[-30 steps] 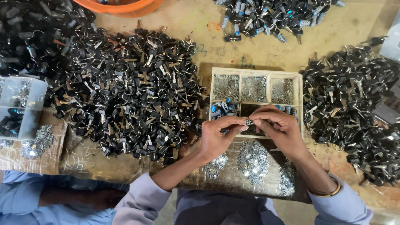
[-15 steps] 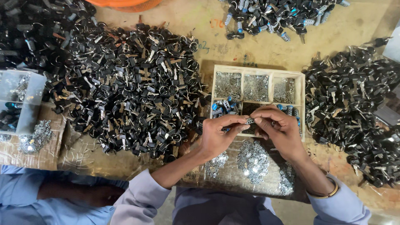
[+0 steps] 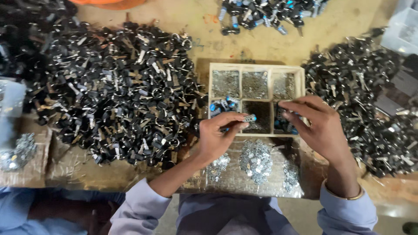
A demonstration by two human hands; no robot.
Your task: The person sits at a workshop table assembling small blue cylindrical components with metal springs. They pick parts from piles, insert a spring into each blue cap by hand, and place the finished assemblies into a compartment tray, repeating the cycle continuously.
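A small metal cylinder with a blue tip point(image 3: 250, 118) sits pinched between the thumb and fingertips of the left hand point(image 3: 217, 135), held just above the lower middle compartment of the wooden tray point(image 3: 256, 66). The piece looks smooth and shiny, its end a bright plastic blue. The right hand point(image 3: 317, 126) hovers over the tray's lower right compartment, fingers bent and drawn close together at the tips; whether they grip anything cannot be told.

The tray is pale, thin-walled wood, split into six square cells: the upper three hold fine silvery bits, the lower left holds blue-tipped parts point(image 3: 221, 106), the lower middle a dark grainy fill.

Just below the tray, small heaps of flat silvery metal pieces point(image 3: 256, 159) glint on a crinkled clear plastic sheet. Left of the tray spreads a big tangled heap of black-headed keys point(image 3: 113, 91) with dull metal blades and rings. Right of the tray lies a similar dark heap point(image 3: 361, 95). Above the tray, on bare tan board, rests a smaller pile of black and blue parts point(image 3: 270, 13).
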